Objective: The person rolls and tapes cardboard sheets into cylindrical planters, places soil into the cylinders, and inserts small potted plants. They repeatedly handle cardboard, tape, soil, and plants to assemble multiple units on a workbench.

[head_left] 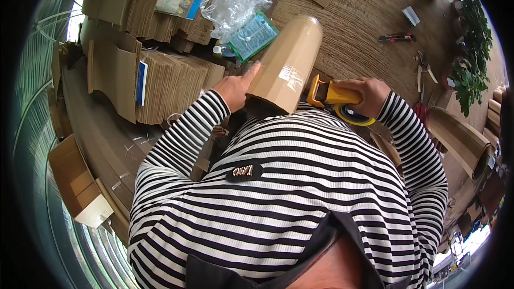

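A rounded brown cardboard package (284, 59) lies in front of me, its near end close to my shirt. Clear tape and a white label show on its upper side. My left hand (235, 88) rests against the package's left edge, index finger stretched along it. Just right of the package, my right hand (369, 95) is wrapped round a yellow tape dispenser (338, 95). The dispenser's front end is close to the cardboard; whether they touch I cannot tell. Part of the tape roll shows below the fingers.
Stacked flat cardboard (174, 83) stands at left. A crumpled clear plastic bag (235, 5) and a green-edged packet (252, 36) lie beyond the package. On the wooden surface at right are a red utility knife (397, 38), scissors (424, 72), a cardboard tube (458, 139) and potted plants (471, 64).
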A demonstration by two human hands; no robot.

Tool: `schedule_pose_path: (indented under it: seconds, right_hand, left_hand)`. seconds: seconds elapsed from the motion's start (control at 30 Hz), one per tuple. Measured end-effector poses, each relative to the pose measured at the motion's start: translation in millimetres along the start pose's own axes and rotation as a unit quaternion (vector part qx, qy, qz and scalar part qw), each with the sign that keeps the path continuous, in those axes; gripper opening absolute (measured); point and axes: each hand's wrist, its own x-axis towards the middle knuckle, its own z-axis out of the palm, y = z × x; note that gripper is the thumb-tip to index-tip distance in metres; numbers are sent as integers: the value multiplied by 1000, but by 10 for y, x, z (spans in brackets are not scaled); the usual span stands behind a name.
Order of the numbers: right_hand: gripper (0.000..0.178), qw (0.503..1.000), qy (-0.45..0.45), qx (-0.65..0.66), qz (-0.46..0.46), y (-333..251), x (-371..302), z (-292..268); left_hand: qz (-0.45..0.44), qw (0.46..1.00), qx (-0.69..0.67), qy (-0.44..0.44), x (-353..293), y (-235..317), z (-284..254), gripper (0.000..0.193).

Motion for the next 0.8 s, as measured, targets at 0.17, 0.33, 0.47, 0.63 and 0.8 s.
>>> schedule_pose_path:
  seconds: [0.17, 0.33, 0.47, 0.63, 0.8]
  right_hand:
    - [59, 973, -170, -149, 51, -681, 437, -426]
    - [53, 876, -317, -317, 176, 132, 635, 149]
    - [63, 933, 205, 158, 248, 1927, -54, 1172]
    - [57, 755, 348, 464, 307, 2588, -196, 1566]
    - [61, 668, 369, 578, 289, 3304, -141, 2378]
  left_hand:
    - [-15, 999, -38, 12, -1, -27, 87, 78]
    - [74, 990, -81, 92, 203, -217, -35, 71]
    - [38, 989, -44, 134, 404, 61, -420, 51]
    - [9, 989, 84, 122, 997, 462, -1084, 45]
    - [28, 979, 197, 39, 1503, 1166, -1719, 36]
